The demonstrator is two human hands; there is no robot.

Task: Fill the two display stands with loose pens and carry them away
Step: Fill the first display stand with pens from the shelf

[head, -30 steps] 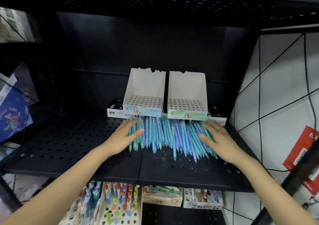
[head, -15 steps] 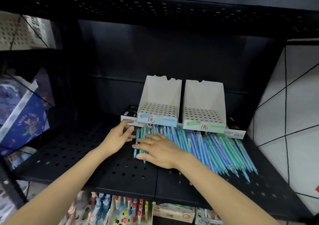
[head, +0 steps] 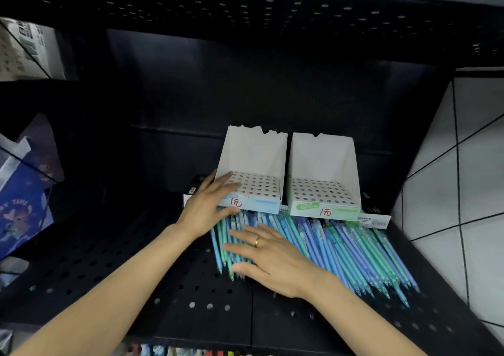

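Two white cardboard display stands with perforated tops stand side by side at the back of a black shelf: the left stand (head: 256, 164) and the right stand (head: 324, 170). Both have no pens in their holes. A spread of loose blue and green pens (head: 349, 249) lies in front of them. My left hand (head: 207, 208) rests with straight fingers on the left stand's front left corner. My right hand (head: 270, 257), wearing a ring, lies flat on the left end of the pen pile, covering several pens.
The black perforated shelf (head: 109, 268) extends to the left of the pens. Flat dark boxes (head: 373, 219) sit under the stands. A blue printed bag (head: 19, 208) hangs at the left. A white tiled wall (head: 458, 192) borders the right. Another shelf is overhead.
My left hand has lifted off the pens and reached up to the left stand's corner. My right hand crossed from the right end of the pile to its left end.
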